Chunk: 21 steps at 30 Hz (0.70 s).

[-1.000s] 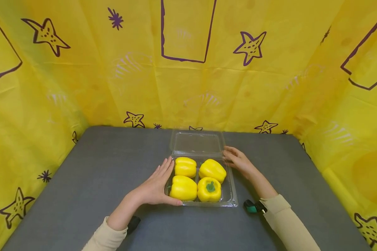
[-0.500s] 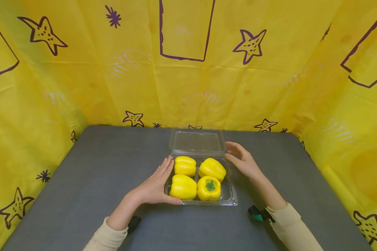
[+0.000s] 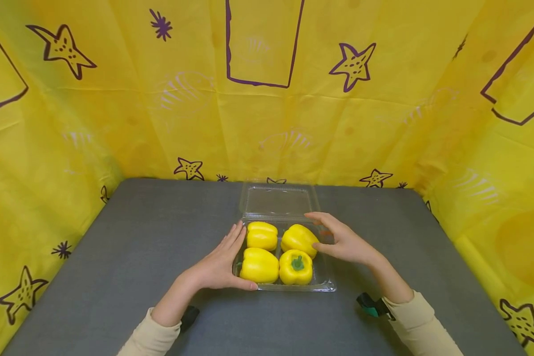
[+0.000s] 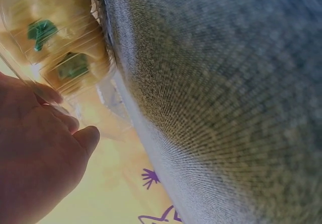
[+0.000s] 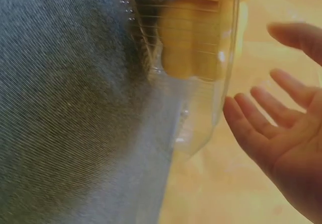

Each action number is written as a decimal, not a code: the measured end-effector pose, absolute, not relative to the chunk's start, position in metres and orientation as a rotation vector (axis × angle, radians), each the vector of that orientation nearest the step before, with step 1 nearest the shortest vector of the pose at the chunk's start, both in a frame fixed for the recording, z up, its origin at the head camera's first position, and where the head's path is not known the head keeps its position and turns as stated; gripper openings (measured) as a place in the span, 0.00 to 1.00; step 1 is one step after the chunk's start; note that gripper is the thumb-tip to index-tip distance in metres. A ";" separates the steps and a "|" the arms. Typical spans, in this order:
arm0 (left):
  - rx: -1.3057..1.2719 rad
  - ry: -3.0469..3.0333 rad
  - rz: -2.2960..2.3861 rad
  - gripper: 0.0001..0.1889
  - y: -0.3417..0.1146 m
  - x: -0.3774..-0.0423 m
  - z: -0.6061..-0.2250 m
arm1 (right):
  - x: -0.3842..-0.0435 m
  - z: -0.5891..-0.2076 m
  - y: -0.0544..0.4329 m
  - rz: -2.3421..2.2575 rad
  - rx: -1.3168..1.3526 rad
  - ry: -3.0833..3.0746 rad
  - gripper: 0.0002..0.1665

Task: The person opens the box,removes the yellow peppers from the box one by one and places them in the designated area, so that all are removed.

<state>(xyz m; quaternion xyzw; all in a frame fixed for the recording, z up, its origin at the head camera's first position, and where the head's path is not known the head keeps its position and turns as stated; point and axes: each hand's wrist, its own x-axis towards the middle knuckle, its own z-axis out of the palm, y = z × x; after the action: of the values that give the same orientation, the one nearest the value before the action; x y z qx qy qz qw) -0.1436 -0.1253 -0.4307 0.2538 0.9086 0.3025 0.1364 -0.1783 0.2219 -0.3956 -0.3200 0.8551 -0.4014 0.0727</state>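
Note:
A clear plastic clamshell container (image 3: 324, 286) holds several yellow bell peppers, its lid (image 3: 278, 200) folded back toward the wall. My left hand (image 3: 220, 263) lies along the container's left side with straight fingers, its thumb at the front edge. Over the container's right side spreads my right hand (image 3: 348, 243), fingers and thumb apart. The thumb tip overlaps the back right bell pepper (image 3: 297, 240) in the head view. In front of it sits a bell pepper (image 3: 290, 274) with its green stem up. The right wrist view shows the open fingers beside the container wall (image 5: 231, 48).
The container stands on a dark grey tabletop (image 3: 169, 212). Yellow fabric (image 3: 267, 113) printed with starfish surrounds the table at the back and both sides. Black wrist straps (image 3: 374, 305) show below the sleeves.
My right hand has moved from beside the lid's hinge, first slightly outward, then inward over the back right bell pepper. The left hand and the container have stayed in place.

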 end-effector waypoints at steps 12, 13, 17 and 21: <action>0.740 2.627 0.878 0.72 -0.126 -0.144 -0.431 | -0.178 -0.396 0.210 -0.852 -1.139 2.617 0.52; 0.739 2.625 0.880 0.72 -0.126 -0.144 -0.432 | -0.178 -0.397 0.209 -0.847 -1.145 2.616 0.53; 0.735 2.620 0.888 0.72 -0.126 -0.144 -0.432 | -0.177 -0.401 0.207 -0.832 -1.146 2.618 0.53; 0.728 2.618 0.888 0.71 -0.126 -0.144 -0.432 | -0.175 -0.405 0.203 -0.802 -1.133 2.633 0.54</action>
<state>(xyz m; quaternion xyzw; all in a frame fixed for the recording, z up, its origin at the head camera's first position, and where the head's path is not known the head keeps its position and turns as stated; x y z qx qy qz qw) -0.1445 -0.1262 -0.4324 0.2520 0.9067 0.3076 0.1408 -0.1755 0.2032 -0.4047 -0.3794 0.8816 -0.2685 0.0825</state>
